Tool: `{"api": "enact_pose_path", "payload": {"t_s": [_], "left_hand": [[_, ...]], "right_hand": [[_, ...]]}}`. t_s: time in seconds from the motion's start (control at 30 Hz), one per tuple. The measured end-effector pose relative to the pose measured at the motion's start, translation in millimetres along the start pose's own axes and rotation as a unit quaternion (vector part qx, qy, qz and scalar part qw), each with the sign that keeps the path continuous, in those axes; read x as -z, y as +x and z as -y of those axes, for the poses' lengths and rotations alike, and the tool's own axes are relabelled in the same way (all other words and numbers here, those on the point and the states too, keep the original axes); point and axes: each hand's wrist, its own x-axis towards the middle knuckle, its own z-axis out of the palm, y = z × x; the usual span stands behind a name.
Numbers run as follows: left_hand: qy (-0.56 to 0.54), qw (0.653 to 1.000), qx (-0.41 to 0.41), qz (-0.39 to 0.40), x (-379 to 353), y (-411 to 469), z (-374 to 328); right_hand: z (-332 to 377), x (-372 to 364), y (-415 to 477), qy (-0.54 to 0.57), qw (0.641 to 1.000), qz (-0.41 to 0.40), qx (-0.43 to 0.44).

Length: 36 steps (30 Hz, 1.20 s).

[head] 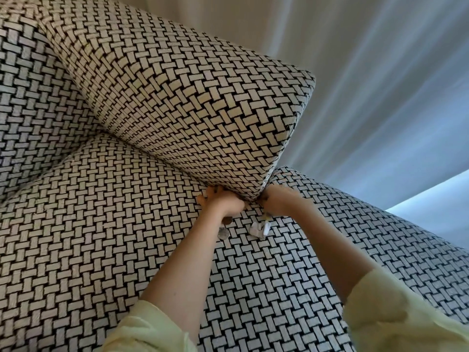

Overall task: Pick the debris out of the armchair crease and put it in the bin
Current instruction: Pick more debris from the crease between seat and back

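The armchair is covered in a black-and-cream woven pattern. My left hand (223, 203) and my right hand (275, 199) both reach into the crease where the corner of the padded cushion (193, 102) meets the seat (106, 224). The fingertips of both hands are hidden under that corner. Two round silver coins lie on the seat just below my left hand, one coin (223, 234) in full view and another coin (228, 220) half under the hand. Below my right wrist on the seat rests a crumpled white paper scrap (259, 228). No bin is in view.
The armchair's back and side padding (28, 102) rise at the left. White curtains (380, 72) hang behind the chair at the right. Pale yellow-green sleeves (396, 318) cover both my forearms near the bottom edge.
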Motion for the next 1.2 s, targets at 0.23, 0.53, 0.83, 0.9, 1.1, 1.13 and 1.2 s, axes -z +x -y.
{"api": "enact_pose_path", "payload": {"t_s": [0.23, 0.53, 0.83, 0.9, 1.1, 1.13, 1.2], "left_hand": [[0.002, 0.999, 0.042, 0.025, -3, 6, -15], [-0.01, 0.999, 0.021, 0.037, -6, 19, -6], [0.128, 0.982, -0.113, -0.086, -14, -7, 13], [0.172, 0.97, -0.144, -0.092, -8, -5, 20], [0.185, 0.964, -0.183, -0.055, 28, 6, 52], [0.204, 0.963, -0.165, -0.056, 36, 11, 58], [0.263, 0.955, -0.127, -0.055, 47, 19, 66]], "right_hand": [[20, -9, -2, 0.017, 1.0, 0.016, 0.005], [19, -12, -1, 0.078, 0.996, -0.037, -0.008], [25, -30, -6, 0.017, 0.99, -0.14, -0.002], [24, -33, -15, -0.081, 0.981, -0.172, 0.027], [7, -40, -18, -0.123, 0.969, -0.188, 0.103], [7, -39, -16, -0.137, 0.97, -0.169, 0.109], [8, -29, -15, -0.159, 0.97, -0.14, 0.116]]}}
